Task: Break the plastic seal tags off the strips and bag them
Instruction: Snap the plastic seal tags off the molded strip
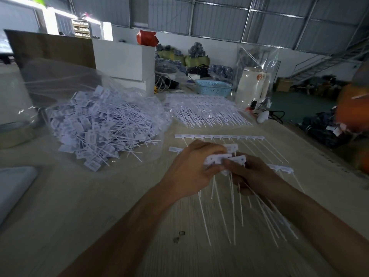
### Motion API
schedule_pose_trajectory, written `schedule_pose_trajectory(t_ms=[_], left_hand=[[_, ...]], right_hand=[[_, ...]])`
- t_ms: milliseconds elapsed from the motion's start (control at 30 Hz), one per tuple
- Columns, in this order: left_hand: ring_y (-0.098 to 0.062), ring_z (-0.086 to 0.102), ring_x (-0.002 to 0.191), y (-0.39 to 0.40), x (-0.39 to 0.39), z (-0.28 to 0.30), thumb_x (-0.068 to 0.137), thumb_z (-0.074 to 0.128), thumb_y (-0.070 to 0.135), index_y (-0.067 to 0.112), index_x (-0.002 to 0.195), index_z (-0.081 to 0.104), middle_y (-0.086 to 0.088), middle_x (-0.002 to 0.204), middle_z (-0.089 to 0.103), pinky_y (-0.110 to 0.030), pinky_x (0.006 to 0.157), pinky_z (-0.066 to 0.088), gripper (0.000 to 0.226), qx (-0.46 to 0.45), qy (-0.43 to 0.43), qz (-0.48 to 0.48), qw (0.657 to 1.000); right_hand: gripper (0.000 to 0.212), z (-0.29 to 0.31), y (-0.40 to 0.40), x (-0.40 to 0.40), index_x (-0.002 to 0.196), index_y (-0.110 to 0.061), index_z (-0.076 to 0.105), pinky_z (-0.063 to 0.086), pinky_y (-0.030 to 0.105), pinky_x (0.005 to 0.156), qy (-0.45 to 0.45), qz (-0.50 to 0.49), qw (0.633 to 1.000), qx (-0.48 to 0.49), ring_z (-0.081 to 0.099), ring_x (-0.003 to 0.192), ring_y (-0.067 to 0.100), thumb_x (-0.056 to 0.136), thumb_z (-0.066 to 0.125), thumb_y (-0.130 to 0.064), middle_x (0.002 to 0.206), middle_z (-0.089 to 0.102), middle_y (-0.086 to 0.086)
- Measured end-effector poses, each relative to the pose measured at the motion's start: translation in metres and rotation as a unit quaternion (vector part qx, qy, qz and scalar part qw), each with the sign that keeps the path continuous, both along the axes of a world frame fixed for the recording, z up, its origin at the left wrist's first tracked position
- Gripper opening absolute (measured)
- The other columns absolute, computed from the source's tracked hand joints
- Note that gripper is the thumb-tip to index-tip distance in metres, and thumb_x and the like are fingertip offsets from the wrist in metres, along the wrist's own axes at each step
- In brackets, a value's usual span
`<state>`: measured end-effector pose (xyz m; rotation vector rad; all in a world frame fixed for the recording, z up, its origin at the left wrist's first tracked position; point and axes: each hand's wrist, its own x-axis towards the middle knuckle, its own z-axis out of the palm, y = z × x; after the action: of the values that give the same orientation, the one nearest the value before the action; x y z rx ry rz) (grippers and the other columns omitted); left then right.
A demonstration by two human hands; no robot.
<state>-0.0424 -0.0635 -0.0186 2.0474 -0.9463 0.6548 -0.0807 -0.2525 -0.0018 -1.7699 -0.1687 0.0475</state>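
My left hand (189, 168) and my right hand (251, 174) meet over the table, both closed on a bunch of white plastic seal tags (221, 157) whose thin tails hang down toward me. Beyond the hands a whole strip of joined tags (219, 136) lies flat, and another strip (281, 168) pokes out to the right of my right hand. To the left, an open clear plastic bag (60, 80) holds a big heap of loose separated tags (99, 124).
A stack of unbroken strips (207, 110) lies farther back. Behind it stand a blue basket (213, 87), a white jug (251, 84) and white boxes (123, 58). A roll of tape (14, 132) sits at the left edge; a person in orange (353, 108) is at the right.
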Motion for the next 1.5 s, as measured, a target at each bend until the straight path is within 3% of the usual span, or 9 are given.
schedule_pose_trajectory(t_ms=[200,300,433,633,967,1067,1200,1333,1500], left_hand=[[-0.026,0.063,0.094,0.006,-0.001,0.002,0.085,0.07,0.0,0.011,0.12,0.066,-0.007,0.106,0.07,-0.039,0.072,0.055,0.037,0.071,-0.108,0.045,0.991],[-0.029,0.065,0.086,0.004,-0.002,0.0,0.089,0.063,0.0,0.01,0.116,0.067,-0.011,0.098,0.07,-0.039,0.069,0.055,0.029,0.065,-0.105,0.052,0.991],[-0.007,0.068,0.077,0.0,0.0,0.0,0.098,0.059,0.011,0.011,0.096,0.075,-0.001,0.086,0.075,-0.022,0.071,0.051,0.016,-0.015,0.025,-0.015,0.999],[-0.017,0.063,0.09,-0.003,0.001,-0.007,0.089,0.071,0.019,0.022,0.114,0.067,-0.001,0.101,0.069,-0.039,0.077,0.053,0.026,0.021,0.01,0.007,1.0],[-0.016,0.058,0.104,0.002,0.006,-0.003,0.089,0.073,0.018,0.011,0.118,0.067,-0.001,0.112,0.062,-0.026,0.091,0.046,0.031,-0.001,-0.076,-0.009,0.997],[-0.01,0.069,0.081,0.001,0.003,0.0,0.094,0.065,0.009,0.017,0.108,0.07,0.005,0.092,0.072,-0.027,0.073,0.055,0.017,-0.116,0.054,-0.037,0.991],[-0.012,0.06,0.052,-0.008,0.002,0.003,0.091,0.061,-0.003,0.011,0.091,0.066,-0.001,0.061,0.066,-0.022,0.048,0.045,0.015,-0.293,0.285,-0.117,0.905],[-0.013,0.037,0.04,-0.007,0.005,0.001,0.081,0.057,-0.013,0.004,0.081,0.067,-0.012,0.057,0.051,-0.018,0.043,0.027,0.02,-0.384,0.488,-0.167,0.766],[-0.011,0.038,0.04,-0.002,0.008,0.004,0.085,0.053,-0.015,0.002,0.088,0.069,-0.007,0.051,0.051,-0.02,0.044,0.026,0.023,-0.361,0.48,-0.179,0.779]], right_hand=[[0.023,0.007,-0.01,-0.003,0.098,-0.011,0.069,0.029,0.02,0.039,0.033,-0.003,0.998,0.061,0.032,0.043,0.007,0.091,0.065,-0.033,0.053,0.035,-0.006],[0.014,0.01,-0.011,-0.007,0.089,-0.02,0.072,0.035,0.017,0.046,-0.104,-0.039,0.992,-0.065,0.044,0.046,0.003,0.093,0.065,-0.032,0.055,0.049,-0.011],[0.024,0.011,-0.025,-0.002,0.102,-0.008,0.069,0.035,0.013,0.049,-0.402,-0.095,0.801,-0.433,0.051,0.048,0.009,0.099,0.057,-0.028,0.067,0.067,0.0],[0.015,0.004,-0.018,-0.002,0.09,-0.028,0.069,0.036,0.018,0.046,-0.098,-0.036,0.986,-0.129,0.046,0.049,0.002,0.094,0.061,-0.041,0.06,0.053,-0.011],[0.02,0.002,-0.013,0.004,0.088,-0.024,0.072,0.027,0.021,0.043,-0.013,0.007,1.0,0.02,0.03,0.044,0.01,0.085,0.072,-0.043,0.056,0.033,-0.002],[0.019,0.005,-0.013,0.003,0.093,-0.021,0.071,0.025,0.021,0.042,-0.015,0.026,0.999,0.039,0.027,0.045,0.01,0.087,0.07,-0.039,0.058,0.027,-0.001],[0.01,0.006,-0.007,-0.002,0.094,-0.029,0.069,0.037,0.019,0.043,-0.171,-0.009,0.981,-0.094,0.043,0.047,0.005,0.094,0.063,-0.036,0.058,0.049,-0.01],[0.018,0.009,-0.013,0.0,0.108,-0.018,0.067,0.049,0.028,0.051,-0.433,0.006,0.807,-0.401,0.06,0.053,0.011,0.098,0.059,-0.03,0.068,0.066,-0.009],[0.028,-0.001,-0.019,0.012,0.117,-0.007,0.066,0.05,0.033,0.051,-0.408,-0.036,0.801,-0.437,0.063,0.053,0.018,0.094,0.066,-0.024,0.071,0.07,0.003]])
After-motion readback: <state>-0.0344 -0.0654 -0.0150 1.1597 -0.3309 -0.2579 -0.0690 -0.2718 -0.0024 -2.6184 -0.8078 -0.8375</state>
